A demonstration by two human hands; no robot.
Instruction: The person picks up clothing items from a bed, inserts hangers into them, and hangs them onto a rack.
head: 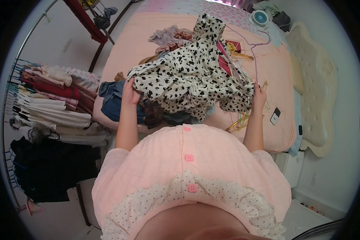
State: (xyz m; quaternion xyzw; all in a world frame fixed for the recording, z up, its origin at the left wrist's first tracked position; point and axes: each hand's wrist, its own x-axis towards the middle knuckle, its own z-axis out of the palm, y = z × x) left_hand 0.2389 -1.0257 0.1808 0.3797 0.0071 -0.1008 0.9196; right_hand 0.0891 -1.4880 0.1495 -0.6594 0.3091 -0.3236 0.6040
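A white garment with black floral spots (180, 69) is spread over the bed. My left hand (132, 92) grips its left edge. At the other side my right hand (259, 93) holds the garment's right edge, close to the lower end of a purple hanger (254, 45); whether the hand also touches the hanger cannot be told. Under and around the garment lies a pile of clothes, with blue denim (111, 100) by my left forearm and a ruffled lilac piece (165, 35) farther back. Several loose hangers (240, 122) lie beside my right forearm.
The bed (276, 81) has a peach sheet and a tufted headboard (313, 90) at right. A phone (275, 116) lies near my right hand, a small fan (260, 18) at the back. At left, a metal rack (27, 42) bears white clothes (54, 108) and black clothes (54, 168).
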